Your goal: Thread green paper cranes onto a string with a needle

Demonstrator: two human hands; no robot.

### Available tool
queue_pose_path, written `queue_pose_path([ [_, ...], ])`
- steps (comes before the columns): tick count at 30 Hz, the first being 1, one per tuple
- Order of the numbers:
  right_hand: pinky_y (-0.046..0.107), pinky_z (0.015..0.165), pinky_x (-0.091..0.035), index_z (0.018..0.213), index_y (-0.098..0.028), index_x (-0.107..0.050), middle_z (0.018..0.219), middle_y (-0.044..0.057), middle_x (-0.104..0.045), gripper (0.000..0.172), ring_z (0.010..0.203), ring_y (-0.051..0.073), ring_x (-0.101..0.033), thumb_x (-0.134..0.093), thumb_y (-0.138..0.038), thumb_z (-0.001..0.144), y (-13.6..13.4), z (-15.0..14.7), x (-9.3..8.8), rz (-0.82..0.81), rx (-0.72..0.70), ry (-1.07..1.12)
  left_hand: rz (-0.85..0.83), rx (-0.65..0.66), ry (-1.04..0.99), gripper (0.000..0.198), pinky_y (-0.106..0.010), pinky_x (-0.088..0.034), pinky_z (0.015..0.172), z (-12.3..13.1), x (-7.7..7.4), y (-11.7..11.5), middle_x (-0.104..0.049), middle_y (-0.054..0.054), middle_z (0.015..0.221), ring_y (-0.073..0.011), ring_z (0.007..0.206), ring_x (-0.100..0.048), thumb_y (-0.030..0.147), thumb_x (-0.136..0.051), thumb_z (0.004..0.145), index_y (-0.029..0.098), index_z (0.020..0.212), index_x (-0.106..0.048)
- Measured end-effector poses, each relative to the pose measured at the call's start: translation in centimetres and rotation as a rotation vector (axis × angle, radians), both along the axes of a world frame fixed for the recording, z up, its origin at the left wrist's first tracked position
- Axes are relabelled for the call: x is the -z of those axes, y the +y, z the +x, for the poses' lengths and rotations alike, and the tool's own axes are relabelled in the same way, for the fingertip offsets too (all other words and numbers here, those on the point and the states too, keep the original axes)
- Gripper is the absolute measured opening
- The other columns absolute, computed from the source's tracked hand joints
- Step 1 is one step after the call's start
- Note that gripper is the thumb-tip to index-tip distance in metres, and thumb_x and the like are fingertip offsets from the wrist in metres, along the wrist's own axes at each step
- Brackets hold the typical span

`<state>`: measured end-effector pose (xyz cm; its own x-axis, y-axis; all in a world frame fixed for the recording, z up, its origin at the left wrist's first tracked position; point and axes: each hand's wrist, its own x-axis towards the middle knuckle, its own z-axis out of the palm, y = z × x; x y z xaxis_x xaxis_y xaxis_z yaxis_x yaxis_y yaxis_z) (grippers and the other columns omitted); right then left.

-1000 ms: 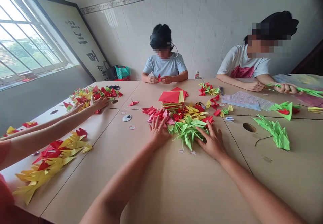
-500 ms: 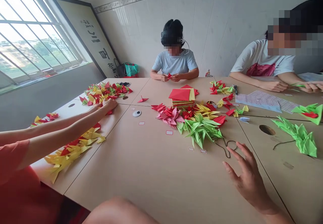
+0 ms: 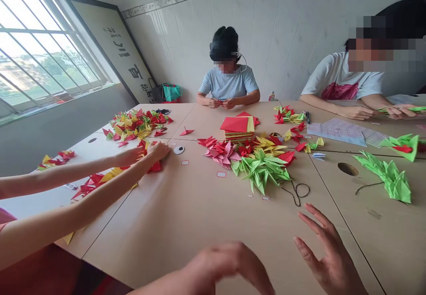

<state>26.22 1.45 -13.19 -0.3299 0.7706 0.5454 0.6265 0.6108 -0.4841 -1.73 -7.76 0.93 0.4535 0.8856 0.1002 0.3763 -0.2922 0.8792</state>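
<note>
My right hand [image 3: 329, 250] hovers over the near right of the table with fingers spread, holding nothing. My left hand [image 3: 229, 266], a little blurred, is at the bottom middle with its fingers loosely bent; nothing shows in it, and its lower part is cut off by the frame. Beyond both hands lies a string of green folded paper cranes [image 3: 264, 171], with a loop of dark cord [image 3: 301, 191] trailing from it. Pink cranes [image 3: 222, 153] and yellow cranes [image 3: 266, 145] lie against the green ones, untouched.
A stack of coloured paper [image 3: 237, 126] stands behind the cranes. Another green string [image 3: 388, 177] lies right, beside a table hole [image 3: 348, 169]. A co-worker's arms [image 3: 109, 188] reach in from the left over crane garlands. Two people sit across, holding paper pieces.
My left hand has risen into view and moved right. My right hand stays spread, slightly lower. The co-worker's arms at left have moved right, shifting a crane garland along.
</note>
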Motion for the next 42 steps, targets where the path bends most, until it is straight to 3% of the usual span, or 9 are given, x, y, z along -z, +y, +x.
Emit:
queue_pose_path([
  [4, 0.048, 0.095, -0.052, 0.135, -0.028, -0.044, 0.144, 0.012, -0.042, 0.043, 0.13, 0.031, -0.047, -0.051, -0.035, 0.093, 0.2, -2.0, -0.2, -0.12, -0.133, 0.007, 0.267, -0.724, 0.329, 0.018, -0.035, -0.058, 0.077, -4.3, 6.6, -0.5, -0.071, -0.008, 0.097, -0.0226, 0.087, -0.068, 0.031, -0.052, 0.091, 0.024, 0.099, -0.066],
  [8, 0.048, 0.103, -0.046, 0.139, -0.033, -0.038, 0.147, 0.009, -0.04, 0.047, 0.135, 0.029, -0.041, -0.052, -0.036, 0.094, 1.0, -5.8, -0.9, -0.273, -0.309, 0.062, 0.348, -0.964, 0.519, 0.016, -0.044, -0.058, 0.078, -9.8, 12.4, -4.0, -0.068, -0.01, 0.105, -0.0292, 0.098, -0.065, 0.03, -0.056, 0.084, 0.024, 0.093, -0.067],
  [11, 0.049, 0.107, -0.042, 0.139, -0.031, -0.038, 0.148, 0.01, -0.04, 0.047, 0.138, 0.028, -0.038, -0.05, -0.041, 0.095, 1.8, -9.4, -1.3, -0.413, -0.411, 0.119, 0.273, -1.202, 0.573, 0.028, -0.049, -0.056, 0.084, -12.8, 13.8, -5.5, -0.062, -0.012, 0.119, -0.0331, 0.11, -0.058, 0.038, -0.055, 0.085, 0.023, 0.107, -0.064],
  [14, 0.049, 0.11, -0.039, 0.138, -0.023, -0.042, 0.148, 0.015, -0.038, 0.051, 0.139, 0.028, -0.036, -0.047, -0.049, 0.094, 2.6, -13.0, -1.4, -0.547, -0.477, 0.175, 0.251, -1.313, 0.537, 0.045, -0.057, -0.046, 0.098, -15.0, 13.6, -4.6, -0.052, -0.016, 0.136, -0.0358, 0.125, -0.048, 0.043, -0.049, 0.088, 0.019, 0.126, -0.053],
  [18, 0.049, 0.112, -0.034, 0.139, -0.013, -0.042, 0.15, 0.023, -0.034, 0.066, 0.141, 0.03, -0.032, -0.043, -0.059, 0.092, 4.5, -17.4, -1.1, -0.63, -0.491, 0.216, 0.27, -1.316, 0.487, 0.057, -0.056, -0.032, 0.111, -18.1, 12.9, -0.9, -0.04, -0.017, 0.147, -0.0336, 0.139, -0.033, 0.047, -0.042, 0.092, 0.018, 0.141, -0.037],
  [27, 0.05, 0.115, -0.027, 0.142, -0.019, -0.044, 0.153, 0.019, -0.032, 0.067, 0.144, 0.029, -0.026, -0.056, -0.055, 0.087, 9.1, -25.4, -0.7, -0.614, -0.49, 0.132, 0.199, -1.095, 0.441, 0.061, -0.049, -0.024, 0.116, -25.7, 12.0, 7.2, -0.037, -0.013, 0.151, -0.0301, 0.143, -0.028, 0.058, -0.037, 0.091, 0.022, 0.14, -0.043],
  [31, 0.051, 0.116, -0.024, 0.141, -0.023, -0.047, 0.153, 0.015, -0.034, 0.066, 0.144, 0.031, -0.026, -0.061, -0.055, 0.084, 10.0, -27.6, -0.9, -0.607, -0.476, 0.092, 0.127, -0.972, 0.433, 0.057, -0.057, -0.024, 0.114, -27.4, 11.6, 10.2, -0.032, -0.014, 0.155, -0.0321, 0.144, -0.026, 0.052, -0.041, 0.095, 0.022, 0.142, -0.041],
  [35, 0.051, 0.116, -0.024, 0.142, -0.025, -0.046, 0.155, 0.013, -0.031, 0.068, 0.145, 0.032, -0.024, -0.061, -0.055, 0.084, 10.9, -29.0, -1.2, -0.598, -0.479, 0.053, 0.079, -0.787, 0.434, 0.048, -0.058, -0.029, 0.111, -25.9, 11.3, 12.6, -0.047, -0.011, 0.145, -0.0313, 0.135, -0.04, 0.048, -0.051, 0.092, 0.022, 0.132, -0.053],
  [42, 0.052, 0.115, -0.024, 0.14, -0.026, -0.048, 0.155, 0.011, -0.034, 0.067, 0.143, 0.033, -0.028, -0.066, -0.053, 0.081, 10.5, -28.3, -0.8, -0.531, -0.561, 0.006, 0.119, -0.498, 0.398, 0.04, -0.043, -0.034, 0.111, -17.4, 12.1, 12.9, -0.063, -0.007, 0.129, -0.0267, 0.127, -0.048, 0.048, -0.049, 0.089, 0.024, 0.113, -0.07],
])
